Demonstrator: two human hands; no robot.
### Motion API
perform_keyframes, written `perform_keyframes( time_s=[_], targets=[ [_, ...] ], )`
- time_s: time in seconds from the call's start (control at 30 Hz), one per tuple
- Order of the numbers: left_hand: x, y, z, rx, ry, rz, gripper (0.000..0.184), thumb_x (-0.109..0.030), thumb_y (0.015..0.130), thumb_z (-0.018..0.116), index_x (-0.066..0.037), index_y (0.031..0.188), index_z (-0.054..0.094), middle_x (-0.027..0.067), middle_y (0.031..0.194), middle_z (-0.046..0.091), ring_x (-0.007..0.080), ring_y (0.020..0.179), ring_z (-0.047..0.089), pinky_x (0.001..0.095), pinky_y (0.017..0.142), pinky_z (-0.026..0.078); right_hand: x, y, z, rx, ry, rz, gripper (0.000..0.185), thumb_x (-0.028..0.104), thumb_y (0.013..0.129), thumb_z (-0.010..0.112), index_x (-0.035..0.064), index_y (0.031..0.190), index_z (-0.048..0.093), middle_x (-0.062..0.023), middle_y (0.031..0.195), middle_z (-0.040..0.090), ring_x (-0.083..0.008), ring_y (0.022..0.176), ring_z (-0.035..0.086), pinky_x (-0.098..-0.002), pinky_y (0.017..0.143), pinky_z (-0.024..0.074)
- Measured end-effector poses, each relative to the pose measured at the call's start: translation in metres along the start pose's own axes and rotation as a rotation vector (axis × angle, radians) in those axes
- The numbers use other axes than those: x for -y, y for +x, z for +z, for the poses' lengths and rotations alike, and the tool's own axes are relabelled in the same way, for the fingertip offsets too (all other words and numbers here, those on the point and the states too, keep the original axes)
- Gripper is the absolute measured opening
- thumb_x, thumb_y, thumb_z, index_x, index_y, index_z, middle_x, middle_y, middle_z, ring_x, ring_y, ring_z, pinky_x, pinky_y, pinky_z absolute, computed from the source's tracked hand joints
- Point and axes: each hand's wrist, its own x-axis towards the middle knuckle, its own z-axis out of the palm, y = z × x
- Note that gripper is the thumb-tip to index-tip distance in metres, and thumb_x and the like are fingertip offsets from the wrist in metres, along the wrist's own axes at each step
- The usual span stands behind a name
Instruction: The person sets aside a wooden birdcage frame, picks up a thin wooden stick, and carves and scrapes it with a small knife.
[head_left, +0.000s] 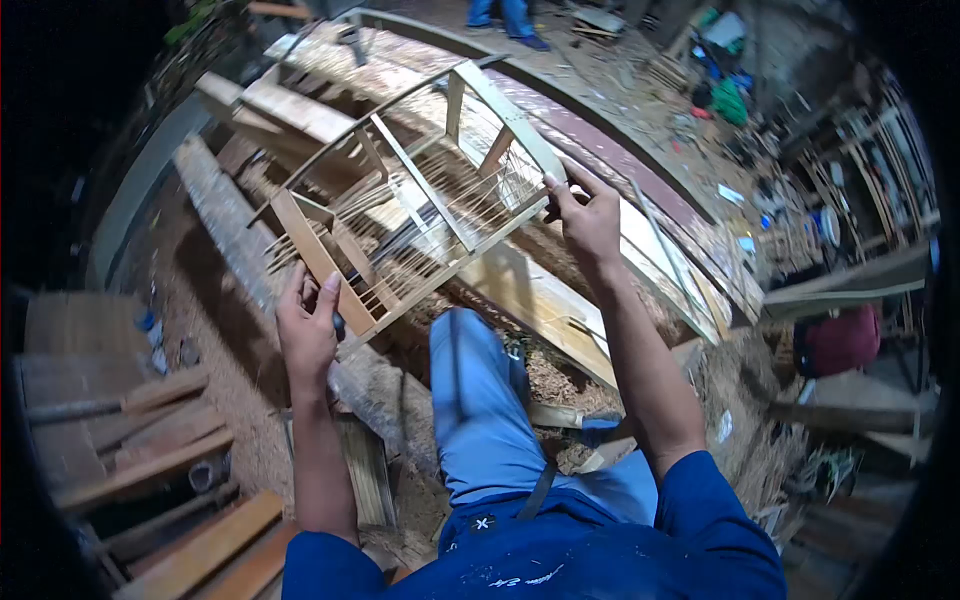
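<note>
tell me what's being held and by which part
An open wooden frame. The left hand holds its left end board, the right hand the near corner of its right end board.

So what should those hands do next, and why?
Perhaps the left hand should nudge in the thin stick ends beside it. They poke out past the end bar of the wooden frame, while the right hand grips the opposite end and could probably steady it.
</note>
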Motion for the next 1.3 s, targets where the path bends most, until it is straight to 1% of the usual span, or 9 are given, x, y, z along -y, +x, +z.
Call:
perform_keyframes(
  time_s=[0.2,0.3,0.6,0.83,0.9,0.93,1.07,1.17,1.3],
  targets=[
    [-0.057,0.029,0.124,0.359,-0.062,0.035,0.044,-0.007,0.101,0.064,0.005,0.142,0.054,0.0079,0.106,0.072,0.0095,0.093,0.065,0.0253,0.078,0.053,-0.013,-0.051,-0.147,-0.395,0.016,-0.065,0.035,0.008,0.097,0.069,0.002,0.132,0.068,-0.0038,0.083,0.07,-0.0077,0.065,0.062,-0.0245,0.057,0.0529],
    [-0.051,0.046,0.225,0.57,-0.142,0.248,0.05,-0.01,0.099,0.066,0.001,0.146,0.053,0.008,0.09,0.074,0.009,0.08,0.066,0.0256,0.067,0.053,-0.025,-0.08,-0.227,-0.64,0.034,0.014,0.038,0.008,0.097,0.07,-0.0013,0.134,0.065,-0.0051,0.084,0.07,-0.0094,0.065,0.063,-0.0255,0.059,0.057],
    [-0.084,0.011,0.483,0.815,-0.037,0.331,0.043,-0.02,0.096,0.071,-0.004,0.136,0.064,0.0036,0.067,0.062,0.0062,0.063,0.047,0.0296,0.059,0.044,-0.067,-0.155,-0.4,-0.996,-0.069,0.096,0.039,0.013,0.099,0.069,0.0009,0.136,0.064,-0.0034,0.077,0.066,-0.0101,0.061,0.063,-0.0277,0.056,0.0546],
    [-0.085,0.0,0.55,0.923,0.075,0.332,0.042,-0.018,0.1,0.068,-0.006,0.14,0.063,-0.001,0.086,0.065,0.006,0.075,0.054,0.025,0.068,0.047,-0.104,-0.167,-0.449,-0.986,-0.129,0.187,0.044,0.015,0.097,0.071,0.0023,0.138,0.062,-0.0087,0.096,0.07,-0.0125,0.073,0.068,-0.0276,0.065,0.0561],
    [-0.074,0.004,0.562,0.947,0.187,0.342,0.045,-0.02,0.101,0.067,-0.007,0.143,0.06,0.001,0.087,0.066,0.0082,0.076,0.057,0.0268,0.072,0.05,-0.124,-0.169,-0.454,-0.826,-0.182,0.339,0.051,0.014,0.098,0.07,0.0,0.144,0.055,-0.0118,0.109,0.071,-0.0147,0.09,0.068,-0.0291,0.079,0.0543],
    [-0.063,0.005,0.569,0.901,0.165,0.389,0.046,-0.028,0.097,0.071,-0.011,0.139,0.063,0.014,0.078,0.07,0.0122,0.069,0.06,0.0329,0.068,0.05,-0.134,-0.17,-0.456,-0.742,-0.207,0.41,0.054,0.014,0.098,0.07,-0.0011,0.146,0.052,-0.0133,0.115,0.072,-0.0157,0.099,0.068,-0.0298,0.086,0.0533],
    [-0.06,-0.001,0.561,0.834,0.266,0.427,0.051,-0.033,0.096,0.072,-0.011,0.141,0.062,0.0154,0.078,0.073,0.0189,0.068,0.067,0.0369,0.069,0.053,-0.16,-0.177,-0.448,-0.766,-0.095,0.255,0.061,0.016,0.097,0.071,-0.0018,0.15,0.047,-0.0132,0.119,0.072,-0.0164,0.101,0.068,-0.0314,0.087,0.0534],
    [-0.051,0.001,0.559,0.739,0.288,0.51,0.05,-0.034,0.096,0.072,-0.009,0.139,0.063,0.0165,0.081,0.074,0.0239,0.067,0.069,0.0386,0.069,0.055,-0.136,-0.18,-0.443,-0.749,-0.193,0.376,0.065,0.017,0.097,0.07,0.0008,0.153,0.042,-0.0181,0.132,0.066,-0.022,0.11,0.068,-0.0317,0.091,0.0545],
    [-0.068,-0.005,0.514,0.591,0.222,0.536,0.048,-0.032,0.097,0.071,-0.008,0.137,0.063,0.018,0.086,0.074,0.0291,0.081,0.071,0.0405,0.077,0.055,-0.105,-0.175,-0.424,-0.823,-0.78,0.313,0.064,0.015,0.099,0.064,0.0041,0.156,0.038,-0.0276,0.154,0.043,-0.0378,0.138,0.049,-0.0397,0.1,0.0535]
  ],
)
